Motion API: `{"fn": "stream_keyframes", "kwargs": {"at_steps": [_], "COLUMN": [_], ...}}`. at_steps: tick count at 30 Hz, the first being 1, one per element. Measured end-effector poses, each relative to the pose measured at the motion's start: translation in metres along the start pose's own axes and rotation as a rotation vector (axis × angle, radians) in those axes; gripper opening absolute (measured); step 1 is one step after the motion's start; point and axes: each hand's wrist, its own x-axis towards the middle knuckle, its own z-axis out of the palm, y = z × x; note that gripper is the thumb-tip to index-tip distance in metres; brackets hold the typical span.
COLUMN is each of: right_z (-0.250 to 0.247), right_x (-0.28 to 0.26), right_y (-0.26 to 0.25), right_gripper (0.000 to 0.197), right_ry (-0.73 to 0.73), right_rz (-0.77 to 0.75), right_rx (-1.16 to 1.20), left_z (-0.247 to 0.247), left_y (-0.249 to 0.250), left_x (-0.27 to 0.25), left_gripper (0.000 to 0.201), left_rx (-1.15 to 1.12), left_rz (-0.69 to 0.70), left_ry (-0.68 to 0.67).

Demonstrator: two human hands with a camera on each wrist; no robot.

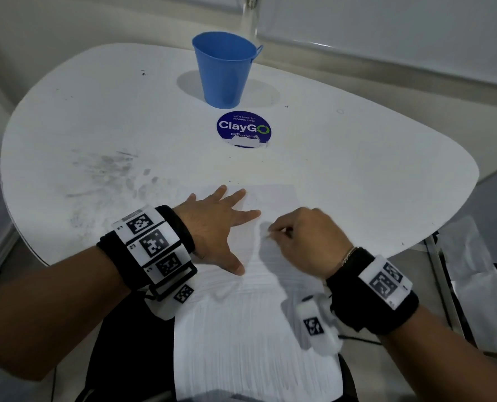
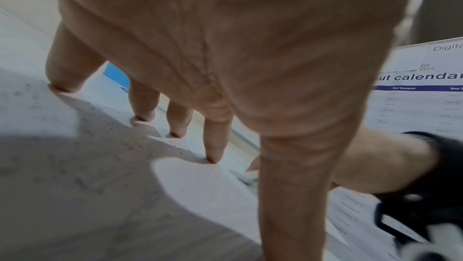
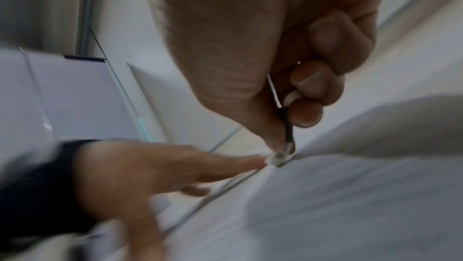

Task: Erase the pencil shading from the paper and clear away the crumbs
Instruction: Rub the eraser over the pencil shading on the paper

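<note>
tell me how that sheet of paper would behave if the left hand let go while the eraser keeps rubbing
Probably it would slide or crumple. The paper looks thin and floppy: it hangs over the table edge toward the lap. Only the left hand, fingers spread flat, pins it. The right hand pinches a small eraser pressed on the sheet, so its rubbing would likely drag a loose sheet.

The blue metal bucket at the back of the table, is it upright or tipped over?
Upright: the blue metal bucket stands on its narrow base, open rim upward.
</note>
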Motion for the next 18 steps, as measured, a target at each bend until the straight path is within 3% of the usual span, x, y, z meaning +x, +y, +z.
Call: {"fn": "stream_keyframes", "kwargs": {"at_steps": [3, 7, 11, 16, 18], "right_z": [-0.004, 0.006, -0.012, -0.002, -0.008], "right_x": [0.009, -0.004, 0.014, 0.004, 0.011], "right_y": [0.012, -0.004, 0.016, 0.005, 0.010], "right_gripper": [0.019, 0.019, 0.019, 0.019, 0.020], "right_ry": [0.107, -0.006, 0.094, 0.026, 0.047], "right_rz": [0.063, -0.041, 0.104, 0.010, 0.066], "right_rx": [-0.010, -0.020, -0.003, -0.043, -0.046], "left_z": [-0.001, 0.000, -0.001, -0.002, -0.002], "left_y": [0.000, 0.001, 0.000, 0.001, 0.001], "left_x": [0.000, 0.001, -0.001, -0.001, 0.000], "left_gripper": [0.112, 0.113, 0.114, 0.114, 0.114], "left_rx": [0.003, -0.009, 0.002, 0.000, -0.008], "left_rz": [-0.001, -0.001, -0.002, -0.003, -0.002], "left_ry": [-0.006, -0.002, 0.001, 0.000, -0.005]}}
